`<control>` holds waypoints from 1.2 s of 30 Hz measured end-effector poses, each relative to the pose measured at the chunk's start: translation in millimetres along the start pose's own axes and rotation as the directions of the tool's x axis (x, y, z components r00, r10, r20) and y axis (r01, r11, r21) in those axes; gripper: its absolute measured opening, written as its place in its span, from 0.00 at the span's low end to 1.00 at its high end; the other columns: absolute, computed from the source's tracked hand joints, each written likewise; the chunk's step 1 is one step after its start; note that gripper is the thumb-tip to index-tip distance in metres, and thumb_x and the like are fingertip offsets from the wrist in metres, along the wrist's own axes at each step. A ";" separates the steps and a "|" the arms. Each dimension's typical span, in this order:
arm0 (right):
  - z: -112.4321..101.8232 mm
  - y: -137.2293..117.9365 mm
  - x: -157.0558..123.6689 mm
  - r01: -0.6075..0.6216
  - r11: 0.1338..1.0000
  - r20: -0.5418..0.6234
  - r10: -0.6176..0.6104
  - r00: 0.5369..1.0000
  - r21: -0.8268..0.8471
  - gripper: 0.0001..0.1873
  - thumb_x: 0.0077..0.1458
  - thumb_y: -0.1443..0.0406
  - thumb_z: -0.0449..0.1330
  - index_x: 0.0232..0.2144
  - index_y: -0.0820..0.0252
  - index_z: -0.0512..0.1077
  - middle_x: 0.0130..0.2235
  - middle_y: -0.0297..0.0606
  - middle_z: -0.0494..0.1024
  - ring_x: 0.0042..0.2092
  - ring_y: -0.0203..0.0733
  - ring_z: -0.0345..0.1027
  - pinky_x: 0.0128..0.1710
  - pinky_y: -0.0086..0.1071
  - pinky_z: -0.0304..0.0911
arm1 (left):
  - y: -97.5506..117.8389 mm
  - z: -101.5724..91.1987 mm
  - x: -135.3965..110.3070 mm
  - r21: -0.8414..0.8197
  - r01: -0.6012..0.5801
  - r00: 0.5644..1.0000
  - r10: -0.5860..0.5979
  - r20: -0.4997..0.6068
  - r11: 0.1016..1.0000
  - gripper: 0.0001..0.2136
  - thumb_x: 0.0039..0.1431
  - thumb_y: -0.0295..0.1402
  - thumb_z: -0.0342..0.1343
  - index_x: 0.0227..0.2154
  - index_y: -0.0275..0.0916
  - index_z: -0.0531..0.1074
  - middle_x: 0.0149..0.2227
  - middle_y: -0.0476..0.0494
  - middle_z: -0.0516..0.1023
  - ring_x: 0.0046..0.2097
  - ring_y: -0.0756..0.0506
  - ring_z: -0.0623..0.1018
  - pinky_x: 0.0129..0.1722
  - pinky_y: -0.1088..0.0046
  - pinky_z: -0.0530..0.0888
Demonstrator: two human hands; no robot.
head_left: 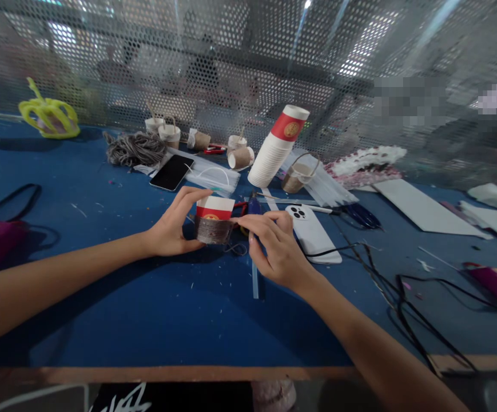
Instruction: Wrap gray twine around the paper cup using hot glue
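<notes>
A red and white paper cup (214,209), its lower part wrapped in grey-brown yarn (213,230), is held above the blue table. My left hand (173,223) grips it from the left, thumb low and fingers along the top rim. My right hand (276,243) is at the cup's right side, its index finger reaching to the edge of the wrapping and the fingers pinched together. Whether a strand lies between them is too small to tell. Loose yarn (236,248) curls just below the cup. Behind my right hand lies a glue gun with a blue body (254,204).
A leaning stack of paper cups (274,151) stands behind. A black-screened phone (171,173) and a grey yarn bundle (134,149) lie at back left. A white phone (314,234) lies to the right, near black cables (377,269). Several small yarn-wrapped cups, including a handled one (297,177), stand near the mesh screen.
</notes>
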State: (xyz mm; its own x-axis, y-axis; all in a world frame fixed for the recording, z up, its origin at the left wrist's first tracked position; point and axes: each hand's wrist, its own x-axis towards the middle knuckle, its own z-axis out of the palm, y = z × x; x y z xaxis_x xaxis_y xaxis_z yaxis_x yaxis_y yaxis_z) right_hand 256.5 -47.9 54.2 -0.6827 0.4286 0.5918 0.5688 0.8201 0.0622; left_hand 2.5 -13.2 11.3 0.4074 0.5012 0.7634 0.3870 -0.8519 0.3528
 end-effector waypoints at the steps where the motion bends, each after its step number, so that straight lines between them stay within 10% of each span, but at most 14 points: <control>1: 0.3 0.2 0.1 -0.007 1.000 -0.009 0.007 1.000 0.008 0.29 0.57 0.78 0.53 0.58 0.54 0.59 0.49 0.38 0.78 0.45 0.48 0.61 0.47 0.42 0.58 | 0.0 -0.1 0.4 0.004 -0.009 1.000 0.009 0.001 1.000 0.36 0.50 0.34 0.62 0.62 0.41 0.56 0.52 0.36 0.67 0.53 0.38 0.71 0.51 0.57 0.77; 14: 3.8 0.4 1.6 -0.114 0.973 -0.068 0.130 0.989 0.199 0.24 0.57 0.76 0.52 0.52 0.50 0.60 0.46 0.39 0.75 0.42 0.44 0.68 0.44 0.43 0.63 | 1.4 -1.8 1.0 0.032 -0.007 0.999 0.006 0.032 0.999 0.35 0.51 0.32 0.62 0.61 0.40 0.56 0.52 0.36 0.66 0.54 0.39 0.71 0.51 0.58 0.77; 21: 18.4 18.6 -10.2 -0.542 0.816 -0.341 0.577 0.742 0.202 0.20 0.45 0.73 0.57 0.42 0.54 0.59 0.43 0.40 0.65 0.40 0.45 0.64 0.40 0.45 0.66 | 3.6 0.3 2.0 0.077 0.042 0.998 -0.046 0.043 0.996 0.35 0.49 0.29 0.61 0.61 0.41 0.57 0.51 0.38 0.67 0.52 0.39 0.72 0.51 0.58 0.77; 29: 2.2 -6.4 -0.3 -0.154 0.912 -0.138 0.221 0.966 0.380 0.21 0.52 0.74 0.55 0.47 0.50 0.63 0.52 0.41 0.77 0.55 0.51 0.66 0.55 0.54 0.61 | 2.9 1.4 1.3 0.056 0.048 0.998 -0.050 0.036 0.997 0.36 0.48 0.30 0.63 0.61 0.42 0.56 0.50 0.38 0.67 0.52 0.39 0.72 0.52 0.57 0.77; 36: 7.8 -5.7 -3.7 -0.254 0.806 0.035 0.279 0.960 0.534 0.17 0.53 0.73 0.55 0.44 0.52 0.66 0.49 0.42 0.80 0.54 0.50 0.65 0.53 0.52 0.65 | 3.0 0.7 0.9 0.066 0.066 0.997 -0.069 0.033 0.996 0.35 0.50 0.31 0.63 0.61 0.41 0.57 0.51 0.37 0.68 0.52 0.39 0.72 0.52 0.56 0.77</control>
State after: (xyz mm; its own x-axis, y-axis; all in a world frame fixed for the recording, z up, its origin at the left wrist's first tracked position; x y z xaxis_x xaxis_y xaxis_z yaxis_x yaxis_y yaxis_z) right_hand 252.2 -51.2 45.4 -0.5123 0.6535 0.5573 0.3873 0.7549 -0.5292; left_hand 4.6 -15.2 12.7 0.4067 0.5633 0.7192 0.4672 -0.8048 0.3662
